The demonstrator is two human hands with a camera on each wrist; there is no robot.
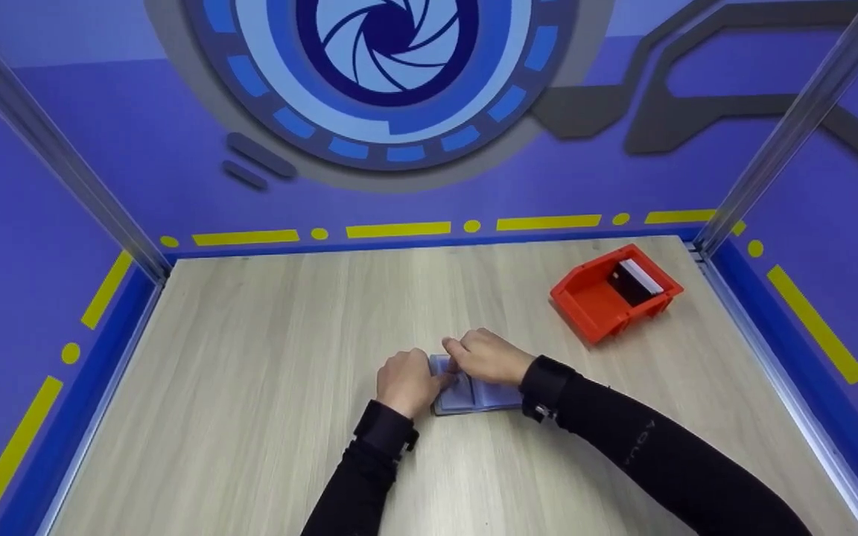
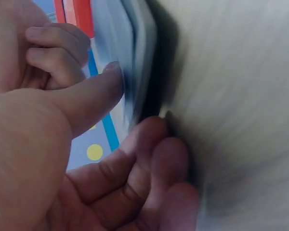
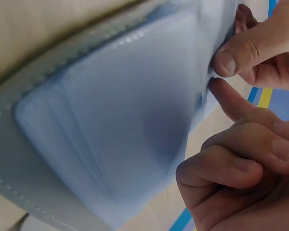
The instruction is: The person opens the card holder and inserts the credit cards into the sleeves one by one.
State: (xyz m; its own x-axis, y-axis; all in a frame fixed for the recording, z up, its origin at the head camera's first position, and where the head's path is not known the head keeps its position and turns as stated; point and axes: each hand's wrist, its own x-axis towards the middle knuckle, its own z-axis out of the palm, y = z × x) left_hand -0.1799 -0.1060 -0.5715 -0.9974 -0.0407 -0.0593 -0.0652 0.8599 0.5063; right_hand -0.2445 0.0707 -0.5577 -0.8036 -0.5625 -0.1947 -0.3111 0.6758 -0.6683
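A small card holder (image 1: 496, 396) with clear plastic sleeves (image 3: 120, 106) and a stitched grey cover (image 3: 9, 149) lies spread on the wooden table. My left hand (image 1: 408, 383) grips its left edge. In the left wrist view, the left thumb (image 2: 98, 94) presses on the sleeves while the fingertips (image 2: 151, 134) tuck in at the underside. My right hand (image 1: 492, 359) is over the holder with most fingers curled. One right fingertip (image 3: 221, 91) meets the sleeve edge close to the left thumb; I cannot tell whether it pinches the sleeve.
An orange-red bin (image 1: 585, 294) stands at the back right, with a black item (image 1: 628, 285) and a white item (image 1: 643, 276) inside. Blue printed panels (image 1: 369, 201) and metal posts (image 1: 786, 141) enclose the back and sides of the table (image 1: 265, 387).
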